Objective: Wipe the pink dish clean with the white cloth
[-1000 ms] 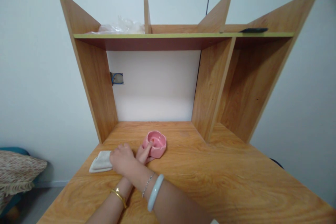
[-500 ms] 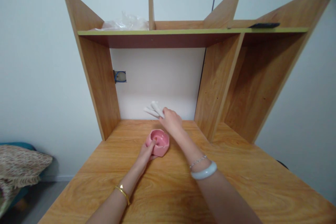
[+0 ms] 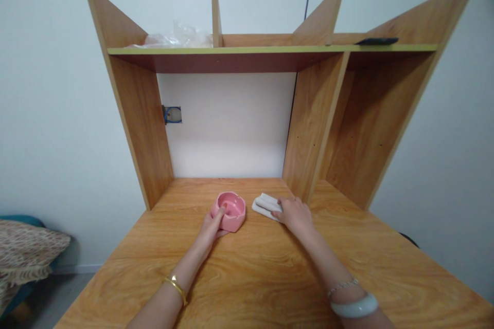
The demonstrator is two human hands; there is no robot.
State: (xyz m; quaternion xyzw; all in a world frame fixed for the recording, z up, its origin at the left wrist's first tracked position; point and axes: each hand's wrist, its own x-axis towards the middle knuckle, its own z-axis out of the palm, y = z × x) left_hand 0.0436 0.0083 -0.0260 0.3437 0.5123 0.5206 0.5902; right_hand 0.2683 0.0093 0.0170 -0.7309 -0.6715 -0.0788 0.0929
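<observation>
The pink ceramic dish (image 3: pixel 230 211) on the counter (image 3: pixel 270 267) is pinched at its 7 o'clock rim by the left hand (image 3: pixel 210 227). The folded white cloth (image 3: pixel 264 203), at the dish's 3 o'clock, is covered by the right hand (image 3: pixel 295 214), whose grip cannot be told. The dish could be tipped by so shallow a pinch.

Open desk (image 3: pixel 266 272); divider (image 3: pixel 304 128) beside cloth (image 3: pixel 264 204)

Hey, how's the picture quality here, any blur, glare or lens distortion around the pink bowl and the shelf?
Head view: wide-angle distortion splays the side panels of the wooden shelf unit outward; lighting is soft and even, darkest under the shelf board, no glare on the desk; the pink bowl, white cloth, left hand and right hand look sharp, no motion blur.
</observation>
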